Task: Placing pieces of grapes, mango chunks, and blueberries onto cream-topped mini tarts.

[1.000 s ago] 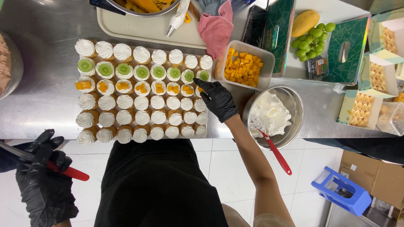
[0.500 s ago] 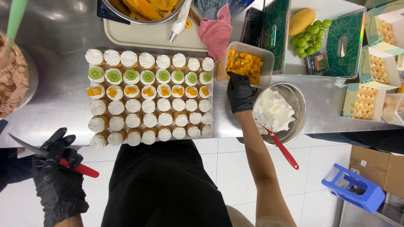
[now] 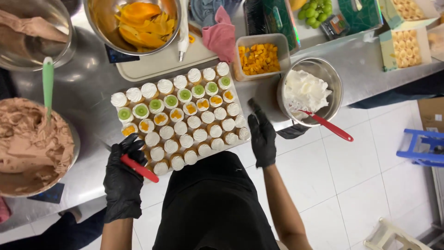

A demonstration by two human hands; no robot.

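My left hand [image 3: 122, 178], in a black glove, grips a red-handled knife [image 3: 138, 167] at the near left corner of a tray of small cream-topped cakes [image 3: 181, 118]. Some cakes carry green kiwi slices, others orange mango cubes, the rest plain white cream. My right hand [image 3: 262, 134], also black-gloved, hovers flat and empty by the tray's right edge, fingers together and pointing away from me. It is close to a steel bowl of white cream [image 3: 309, 90] with a red spatula [image 3: 329, 126] resting in it.
A clear tub of mango cubes [image 3: 259, 58] stands behind the tray. A steel bowl of mango slices [image 3: 134, 21] sits on a beige tray. A bowl of brown cream [image 3: 32, 146] with a green spatula is at left. Grapes, boxes, a pink cloth lie behind; a blue stool stands at right.
My right hand has drawn back from the mango tub to the tray's near right edge. My left hand with the knife has come up to the tray's corner. The view has zoomed closer.
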